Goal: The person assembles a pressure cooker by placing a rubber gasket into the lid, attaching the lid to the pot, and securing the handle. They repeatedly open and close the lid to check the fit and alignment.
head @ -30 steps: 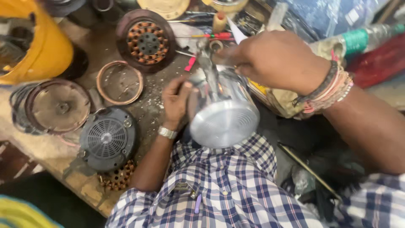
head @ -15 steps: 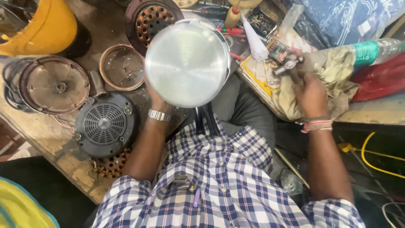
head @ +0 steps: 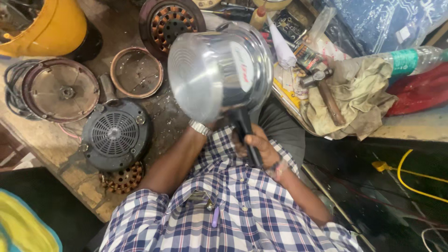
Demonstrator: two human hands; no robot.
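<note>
Steel pot [head: 219, 70]: black handle clasped by right hand [head: 261, 147]; left hand hidden behind it, state undeterminable; fan cover [head: 115, 134] left of pot.

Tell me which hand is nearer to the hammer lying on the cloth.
Right. The right hand grips the steel pot's black handle, below-left of the hammer; the left hand is hidden behind the pot, farther away.

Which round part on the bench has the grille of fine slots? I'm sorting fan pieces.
The black housing, nearest the person's left forearm; the brown disc and copper-coloured ring beside it are unslotted.
</note>
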